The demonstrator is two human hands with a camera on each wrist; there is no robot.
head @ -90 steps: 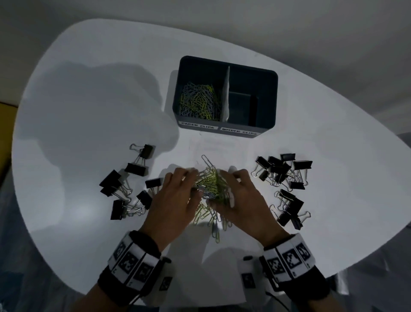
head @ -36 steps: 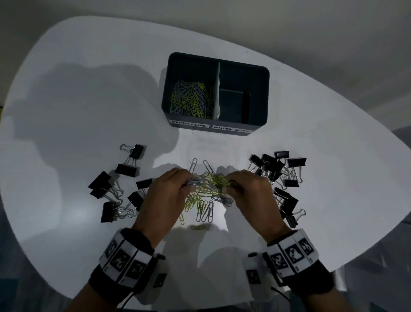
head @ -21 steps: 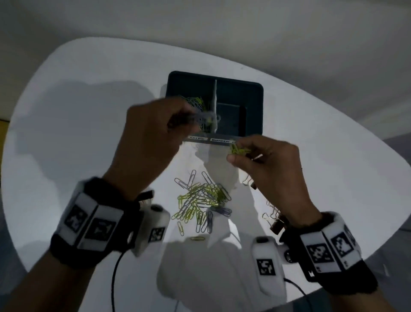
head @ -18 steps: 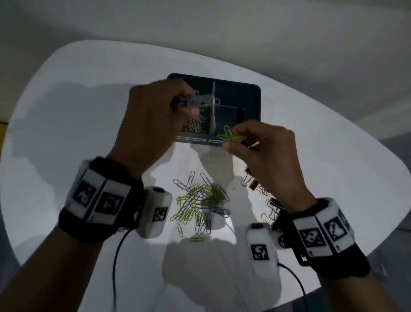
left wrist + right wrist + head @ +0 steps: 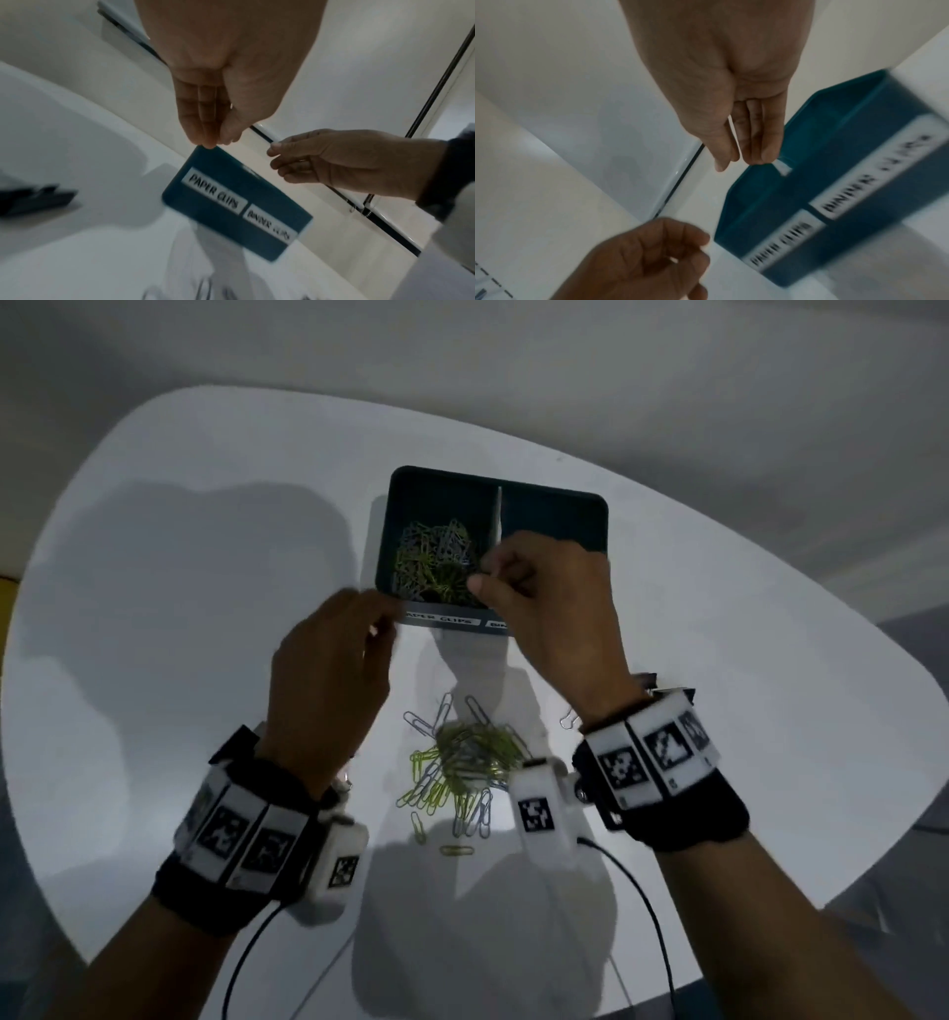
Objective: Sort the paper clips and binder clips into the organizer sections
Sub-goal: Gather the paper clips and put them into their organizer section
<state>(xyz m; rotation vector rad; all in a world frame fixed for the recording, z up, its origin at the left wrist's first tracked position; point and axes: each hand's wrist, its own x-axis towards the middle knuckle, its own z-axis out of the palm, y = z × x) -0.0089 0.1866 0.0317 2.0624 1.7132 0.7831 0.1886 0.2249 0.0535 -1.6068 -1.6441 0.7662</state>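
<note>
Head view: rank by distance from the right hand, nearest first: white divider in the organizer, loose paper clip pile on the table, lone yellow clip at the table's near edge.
From the right hand:
1. White divider of the dark teal organizer box, just beyond the fingertips.
2. Loose pile of yellow and silver paper clips, on the white table, below the wrist.
3. Lone yellow paper clip, nearer the person, past the pile.

White table [image 5: 205, 618], organizer [image 5: 590, 516], loose paper clips [image 5: 462, 762]
</note>
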